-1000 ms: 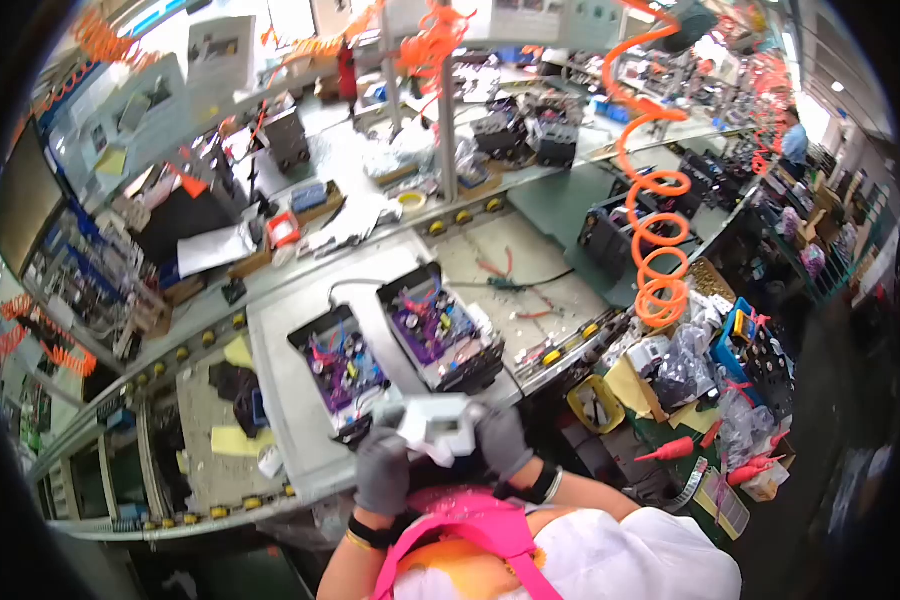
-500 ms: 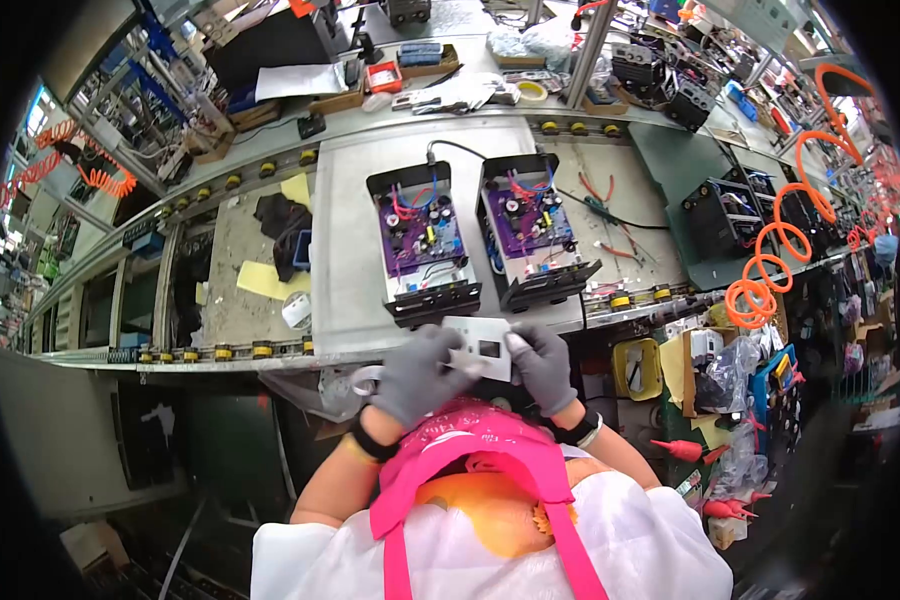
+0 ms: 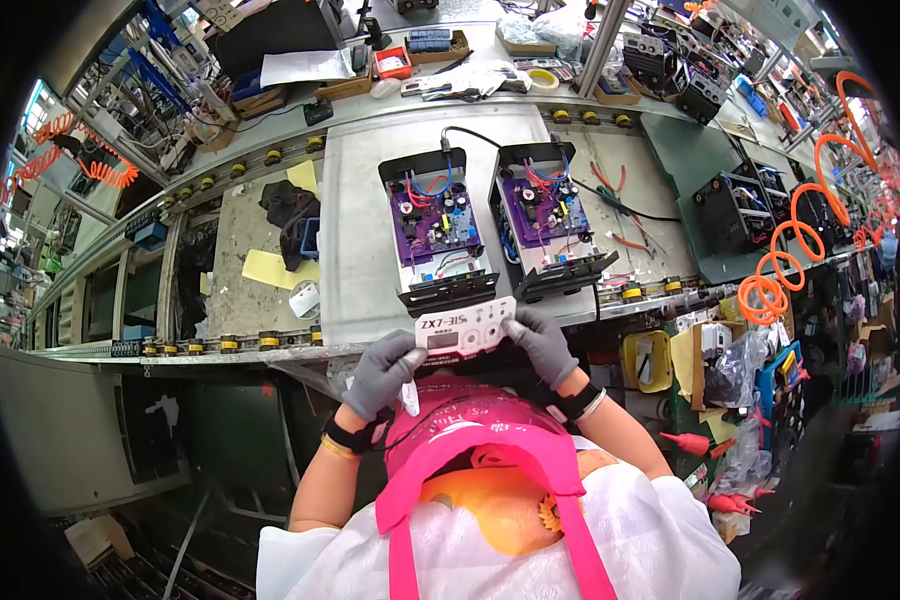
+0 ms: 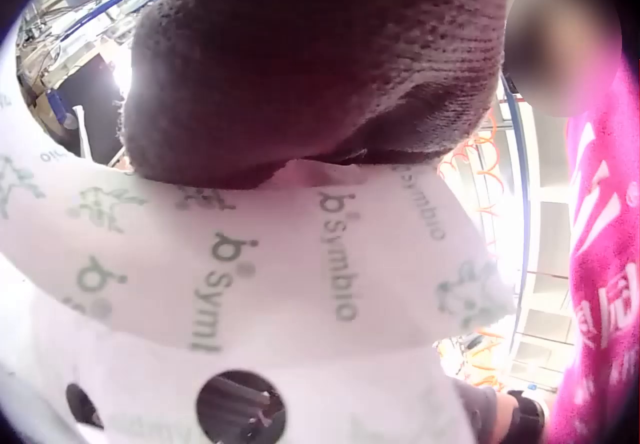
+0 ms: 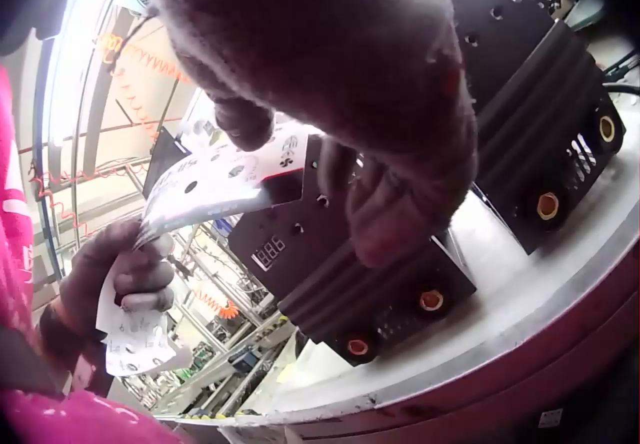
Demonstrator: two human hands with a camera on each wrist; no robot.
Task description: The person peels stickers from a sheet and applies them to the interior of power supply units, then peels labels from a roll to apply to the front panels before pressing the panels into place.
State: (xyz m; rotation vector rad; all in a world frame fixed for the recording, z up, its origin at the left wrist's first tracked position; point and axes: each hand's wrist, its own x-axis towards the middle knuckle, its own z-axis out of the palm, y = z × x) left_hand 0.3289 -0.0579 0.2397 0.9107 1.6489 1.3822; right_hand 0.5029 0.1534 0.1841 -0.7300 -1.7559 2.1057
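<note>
A thin white faceplate sticker (image 3: 453, 324) marked ZX7-315, with cut-outs, spans both hands in front of the apron. My gloved left hand (image 3: 378, 376) pinches its left end and also holds a strip of white backing paper (image 3: 410, 398); the left wrist view shows this backing paper (image 4: 280, 254) printed with "Symbio". The gloved right hand (image 3: 545, 350) pinches the sticker's right end with the thumb on top. Just beyond stand two opened black machines with purple circuit boards, a left machine (image 3: 436, 228) and a right machine (image 3: 548, 215). Their dark front panels (image 5: 350, 274) face me.
The machines stand on a pale board (image 3: 355, 270) over a roller conveyor. Red-handled pliers (image 3: 610, 185) and a black cable lie to the right. A yellow bin (image 3: 647, 362) and red bottles (image 3: 685, 441) are at my right side. Orange coiled hoses (image 3: 765, 295) hang on the right.
The view has tilted down and turned onto the machines. The sticker has been turned so its printed face shows, and the hands hold it by opposite ends, close before the left machine.
</note>
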